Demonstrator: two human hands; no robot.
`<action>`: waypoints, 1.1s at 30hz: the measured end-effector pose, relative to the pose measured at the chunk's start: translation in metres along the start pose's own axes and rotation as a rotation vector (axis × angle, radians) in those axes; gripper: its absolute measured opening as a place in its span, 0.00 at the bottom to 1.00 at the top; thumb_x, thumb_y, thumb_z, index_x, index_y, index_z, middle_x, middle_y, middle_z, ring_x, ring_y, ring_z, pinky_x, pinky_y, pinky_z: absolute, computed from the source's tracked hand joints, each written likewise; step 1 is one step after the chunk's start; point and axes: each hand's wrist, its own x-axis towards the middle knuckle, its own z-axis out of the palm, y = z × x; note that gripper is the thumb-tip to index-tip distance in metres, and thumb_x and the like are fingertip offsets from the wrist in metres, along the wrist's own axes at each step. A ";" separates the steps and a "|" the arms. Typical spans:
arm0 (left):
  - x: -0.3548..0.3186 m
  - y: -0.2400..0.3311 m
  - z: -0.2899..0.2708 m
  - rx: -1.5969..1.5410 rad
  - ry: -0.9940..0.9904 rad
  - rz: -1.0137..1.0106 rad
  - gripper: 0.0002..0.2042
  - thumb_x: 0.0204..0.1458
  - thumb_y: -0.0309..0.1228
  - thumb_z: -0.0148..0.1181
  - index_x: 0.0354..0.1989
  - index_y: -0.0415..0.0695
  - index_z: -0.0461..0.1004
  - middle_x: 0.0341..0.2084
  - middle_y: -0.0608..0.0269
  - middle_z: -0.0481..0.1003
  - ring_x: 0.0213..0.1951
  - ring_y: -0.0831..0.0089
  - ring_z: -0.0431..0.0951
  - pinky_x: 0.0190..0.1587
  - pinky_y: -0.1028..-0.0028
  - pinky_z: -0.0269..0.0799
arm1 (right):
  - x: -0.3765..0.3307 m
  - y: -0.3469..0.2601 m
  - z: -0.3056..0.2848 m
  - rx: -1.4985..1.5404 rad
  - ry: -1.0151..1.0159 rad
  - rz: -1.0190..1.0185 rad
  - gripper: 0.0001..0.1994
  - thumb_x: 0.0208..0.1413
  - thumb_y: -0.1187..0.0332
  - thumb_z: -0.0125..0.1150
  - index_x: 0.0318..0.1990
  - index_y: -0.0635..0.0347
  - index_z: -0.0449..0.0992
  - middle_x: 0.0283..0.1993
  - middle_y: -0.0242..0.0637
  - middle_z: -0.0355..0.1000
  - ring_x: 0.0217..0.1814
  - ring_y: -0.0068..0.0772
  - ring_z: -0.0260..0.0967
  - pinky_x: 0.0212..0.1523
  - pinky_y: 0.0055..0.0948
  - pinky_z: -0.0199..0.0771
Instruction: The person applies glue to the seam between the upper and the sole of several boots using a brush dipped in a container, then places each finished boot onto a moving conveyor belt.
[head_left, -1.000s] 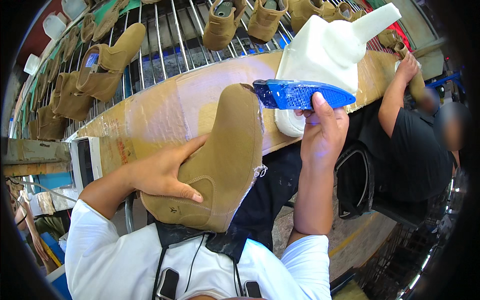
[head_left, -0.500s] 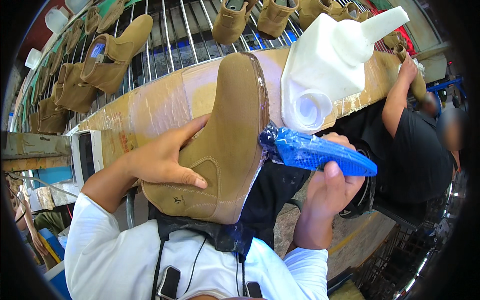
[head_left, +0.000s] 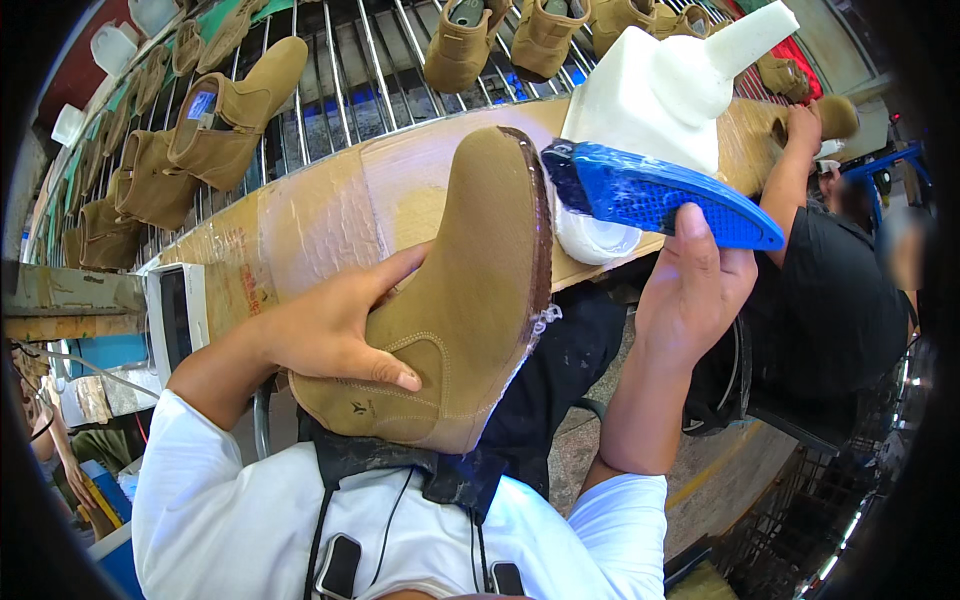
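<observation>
Pinching a blue brush [head_left: 640, 190], right fingers [head_left: 691, 224] closed, left fingers [head_left: 380, 364] clasped wide around a tan boot [head_left: 480, 270]

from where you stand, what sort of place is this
Probably a footwear workshop: tan boots sit on a metal rack, and the left hand holds another boot beside a blue brush in the right hand.

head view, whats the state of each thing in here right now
Boot: held toe up, edge dark near the toe
Brush: held, dark bristles near the boot, contact unclear
Left hand: gripping the boot
Right hand: closed on the brush
White jug: resting on cardboard
</observation>
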 end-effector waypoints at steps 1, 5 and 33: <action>0.000 0.000 0.000 -0.001 0.004 0.002 0.51 0.37 0.36 0.75 0.67 0.39 0.44 0.55 0.51 0.67 0.56 0.67 0.67 0.59 0.69 0.61 | -0.001 -0.002 0.000 -0.009 -0.016 0.013 0.12 0.49 0.76 0.60 0.41 0.73 0.73 0.37 0.37 0.73 0.38 0.23 0.68 0.45 0.24 0.67; -0.004 -0.001 -0.001 -0.005 0.021 -0.006 0.52 0.36 0.35 0.75 0.67 0.39 0.44 0.55 0.51 0.66 0.57 0.66 0.67 0.59 0.68 0.61 | -0.020 -0.016 -0.004 -0.064 -0.043 0.031 0.15 0.47 0.72 0.61 0.40 0.75 0.73 0.39 0.40 0.72 0.40 0.27 0.67 0.44 0.26 0.66; -0.010 0.003 -0.002 -0.248 0.128 0.054 0.50 0.35 0.34 0.75 0.66 0.35 0.47 0.58 0.54 0.61 0.60 0.67 0.62 0.62 0.69 0.57 | -0.087 -0.033 -0.018 -0.320 -0.272 -0.124 0.14 0.50 0.62 0.62 0.36 0.65 0.73 0.32 0.44 0.73 0.31 0.36 0.69 0.33 0.29 0.69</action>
